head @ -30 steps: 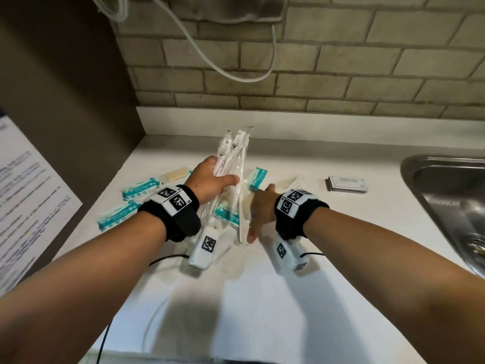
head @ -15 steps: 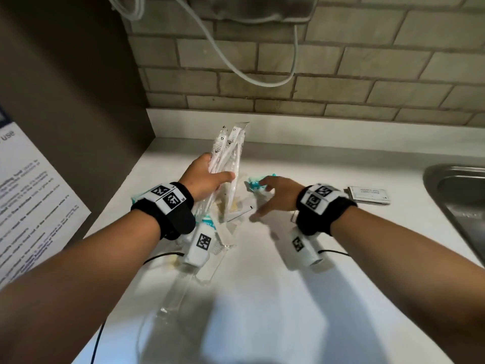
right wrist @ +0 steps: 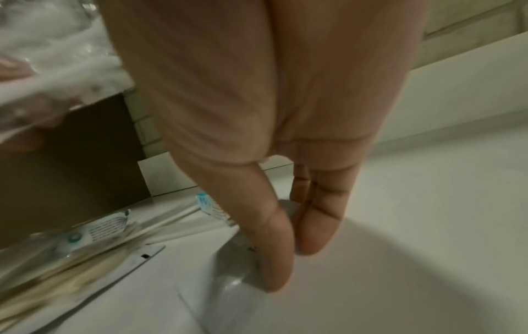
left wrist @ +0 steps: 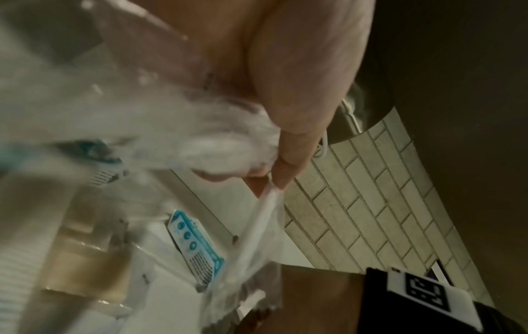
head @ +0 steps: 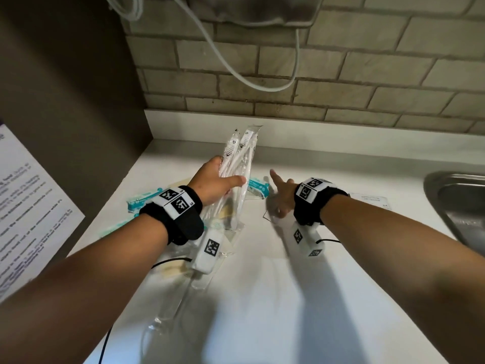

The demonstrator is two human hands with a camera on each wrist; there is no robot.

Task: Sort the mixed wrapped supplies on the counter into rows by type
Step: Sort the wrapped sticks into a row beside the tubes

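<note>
Left hand [head: 215, 183] grips a bundle of long clear-wrapped white sticks [head: 237, 164]; right hand [head: 282, 195], fingers loosely straight (holding nothing), nears scattered teal-and-white flat packets [head: 258, 186]; no rows yet

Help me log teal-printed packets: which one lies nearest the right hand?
The teal packet just right of the held bundle of clear wrappers, close by the right hand; the other teal packets lie beyond the left wrist.

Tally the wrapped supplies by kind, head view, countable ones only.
teal-and-white packets: 3
long clear-wrapped pieces held in the left hand: at least 2, they overlap
white packet stack by the sink: 1
Total: at least 6. The tan pieces are too hidden to count.
</note>
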